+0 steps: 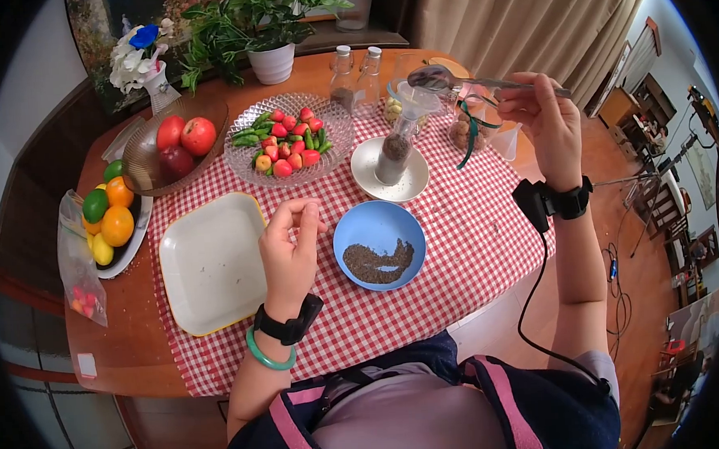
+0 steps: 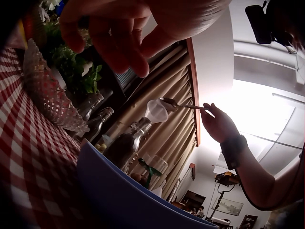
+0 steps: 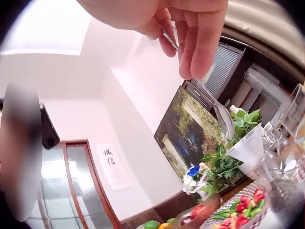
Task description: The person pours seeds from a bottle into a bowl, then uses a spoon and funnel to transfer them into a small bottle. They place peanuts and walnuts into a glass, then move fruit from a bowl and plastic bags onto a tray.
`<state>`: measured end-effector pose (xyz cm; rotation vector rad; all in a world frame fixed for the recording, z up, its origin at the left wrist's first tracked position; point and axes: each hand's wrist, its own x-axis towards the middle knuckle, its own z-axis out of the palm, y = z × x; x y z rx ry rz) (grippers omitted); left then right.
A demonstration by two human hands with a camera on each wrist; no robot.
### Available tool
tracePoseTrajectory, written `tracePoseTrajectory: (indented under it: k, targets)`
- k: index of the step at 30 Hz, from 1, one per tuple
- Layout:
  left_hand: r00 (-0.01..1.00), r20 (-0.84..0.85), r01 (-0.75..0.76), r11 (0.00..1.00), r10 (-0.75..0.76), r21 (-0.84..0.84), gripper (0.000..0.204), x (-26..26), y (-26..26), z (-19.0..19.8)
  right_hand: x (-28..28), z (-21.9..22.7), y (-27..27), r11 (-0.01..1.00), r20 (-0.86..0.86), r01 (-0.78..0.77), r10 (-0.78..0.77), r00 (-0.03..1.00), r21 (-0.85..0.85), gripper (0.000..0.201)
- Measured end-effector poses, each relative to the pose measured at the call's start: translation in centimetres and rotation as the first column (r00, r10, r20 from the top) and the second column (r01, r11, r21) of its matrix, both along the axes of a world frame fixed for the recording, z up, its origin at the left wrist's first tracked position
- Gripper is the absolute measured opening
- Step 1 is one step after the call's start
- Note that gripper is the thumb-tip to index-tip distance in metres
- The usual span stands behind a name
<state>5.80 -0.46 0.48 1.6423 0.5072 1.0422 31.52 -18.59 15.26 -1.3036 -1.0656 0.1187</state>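
The right hand [image 1: 543, 125] pinches the handle of a metal spoon [image 1: 433, 77], its bowl over a clear funnel [image 1: 418, 99]. The funnel stands in the neck of a glass bottle [image 1: 393, 159] holding dark grains, on a white plate [image 1: 361, 176]. A blue bowl [image 1: 375, 214] with dark dried bits is in front. The left hand [image 1: 290, 248] is raised between the blue bowl and a white tray [image 1: 213, 256], fingers loosely bent and holding nothing. In the left wrist view the spoon [image 2: 169, 104] touches or nearly touches the funnel [image 2: 156, 112]; which, I cannot tell.
A glass plate [image 1: 246, 161] of red and green produce, a bowl [image 1: 141, 167] of red fruit and a plate [image 1: 143, 228] of citrus stand left and behind. Two stoppered bottles [image 1: 367, 78], a potted plant [image 1: 272, 65] and a ribboned jar [image 1: 462, 130] line the back.
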Motion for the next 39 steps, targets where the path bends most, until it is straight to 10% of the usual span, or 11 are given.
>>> tracePoseTrajectory:
  k: [17,39]
  targets:
    - [0.888,-0.441,0.171,0.984,-0.130,0.054,0.030,0.2,-0.1,-2.2,-4.9,-13.7,-3.3,0.868,-0.650,-0.401,0.128,0.749,-0.291,0.039]
    - [0.772,-0.542,0.292,0.942,-0.334,-0.165,0.023,0.9,0.1,-2.7,-5.2,-12.4,-6.3,0.906,-0.570,-0.348,0.159,0.806,-0.240,0.038]
